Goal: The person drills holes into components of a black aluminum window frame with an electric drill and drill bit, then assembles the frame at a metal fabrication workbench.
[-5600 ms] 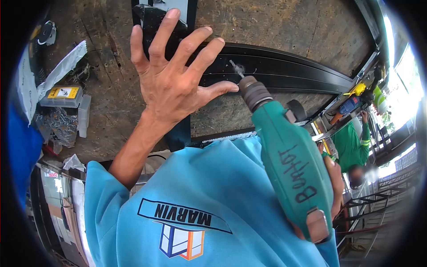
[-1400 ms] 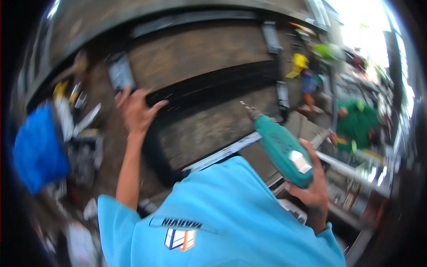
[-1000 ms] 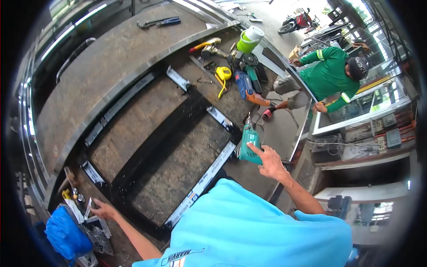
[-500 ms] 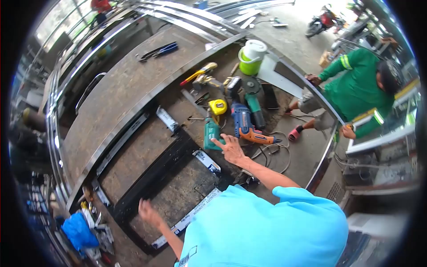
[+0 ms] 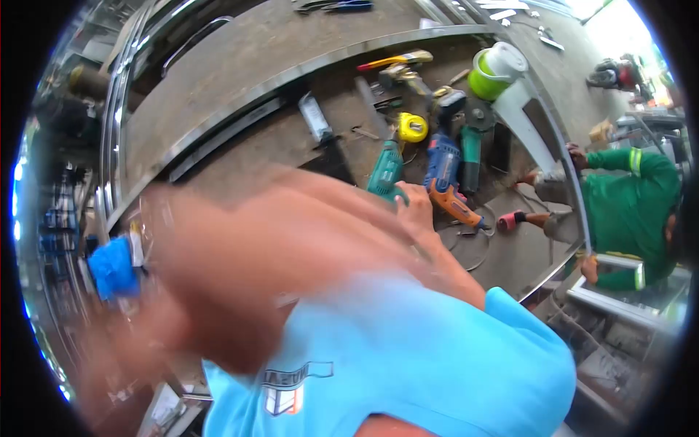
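My right hand (image 5: 416,211) has its fingers curled round the rear end of a teal power drill (image 5: 386,171), which lies on the workbench. A yellow tape measure (image 5: 413,127) sits beside the drill's front end. Just right of my right hand lies a blue and orange power drill (image 5: 442,169), and beyond it a teal angle grinder (image 5: 472,156). My left hand (image 5: 211,262) is a large blur close to the camera, so its fingers cannot be made out. It and the forearm hide most of the black frame on the bench.
A green and white bucket (image 5: 489,81) stands at the bench's far right. A long curved metal strip (image 5: 291,69) crosses the bench. Opposite, a co-worker in a green shirt (image 5: 630,197) holds the metal edge. A blue plastic bag (image 5: 113,268) lies at left.
My right hand has gone from spread fingers over the teal drill to curled round it. My left hand has risen from the black frame towards the camera. The view has turned.
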{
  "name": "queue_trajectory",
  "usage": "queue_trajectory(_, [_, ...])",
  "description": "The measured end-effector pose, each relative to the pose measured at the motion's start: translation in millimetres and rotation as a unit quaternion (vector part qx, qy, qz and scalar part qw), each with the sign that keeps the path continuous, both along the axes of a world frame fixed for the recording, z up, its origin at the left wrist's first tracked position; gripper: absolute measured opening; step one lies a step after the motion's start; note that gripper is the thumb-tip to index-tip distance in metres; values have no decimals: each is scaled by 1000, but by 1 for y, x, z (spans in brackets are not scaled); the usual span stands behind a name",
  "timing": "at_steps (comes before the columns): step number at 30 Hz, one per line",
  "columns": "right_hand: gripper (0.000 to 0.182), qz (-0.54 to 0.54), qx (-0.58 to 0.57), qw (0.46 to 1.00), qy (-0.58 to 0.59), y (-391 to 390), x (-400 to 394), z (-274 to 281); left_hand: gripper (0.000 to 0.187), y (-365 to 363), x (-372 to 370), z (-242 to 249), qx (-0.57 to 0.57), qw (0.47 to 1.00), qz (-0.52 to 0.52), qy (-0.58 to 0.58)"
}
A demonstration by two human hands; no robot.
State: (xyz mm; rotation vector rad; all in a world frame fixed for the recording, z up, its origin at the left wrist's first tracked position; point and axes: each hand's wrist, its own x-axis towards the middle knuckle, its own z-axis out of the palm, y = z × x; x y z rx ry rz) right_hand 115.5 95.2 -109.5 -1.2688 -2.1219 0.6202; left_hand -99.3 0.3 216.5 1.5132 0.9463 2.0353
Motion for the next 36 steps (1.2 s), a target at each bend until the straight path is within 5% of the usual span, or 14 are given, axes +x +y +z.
queue_trajectory(2, [30, -13, -7, 1000, 20, -2, 14, 10, 42, 18, -59, -48, -55, 980, 193, 4])
queue_trajectory(3, [30, -34, -5, 999, 21, -1, 23, 11, 40, 2, -96, -93, -117, 972, 202, 13])
queue_trajectory(5, [38, -69, -8, 998, 11, -2, 36, 11, 28, -44, -110, -168, -367, 855, 347, 118])
queue_trajectory(6, [38, -66, -9, 998, 12, 2, 43, 12, 32, -77, -112, -205, -455, 773, 359, 257])
queue_trajectory(9, [57, -141, 45, 984, -98, 6, 66, 13, 49, -204, -86, -322, -526, 691, 393, 301])
queue_trajectory(10, [65, -124, 43, 980, -147, 12, 76, 21, 54, -240, -66, -347, -587, 621, 408, 322])
queue_trajectory(12, [78, -134, -4, 953, -273, 19, 95, -4, 61, -286, -27, -349, -609, 586, 420, 330])
queue_trajectory(13, [83, -108, -159, 943, -272, 25, 86, 29, 61, -297, -9, -352, -631, 551, 443, 320])
queue_trajectory(14, [89, -86, -80, 936, -331, 30, 105, 0, 59, -304, -4, -363, -609, 584, 454, 286])
queue_trajectory(17, [96, -94, 49, 908, -405, 33, 85, -28, 59, -304, -5, -375, -626, 549, 496, 247])
queue_trajectory(19, [97, -96, -22, 906, -412, 22, 85, -14, 59, -307, -2, -368, -636, 533, 493, 261])
queue_trajectory(30, [96, 44, 8, 857, -514, 11, 91, 114, 54, -299, -14, -382, -603, 545, 527, 247])
queue_trajectory(32, [91, 70, -36, 867, -492, 3, 87, 139, 48, -282, -26, -379, -570, 561, 536, 270])
queue_trajectory(36, [87, 79, -48, 879, -467, -14, 90, 176, 42, -231, -46, -345, -501, 692, 475, 210])
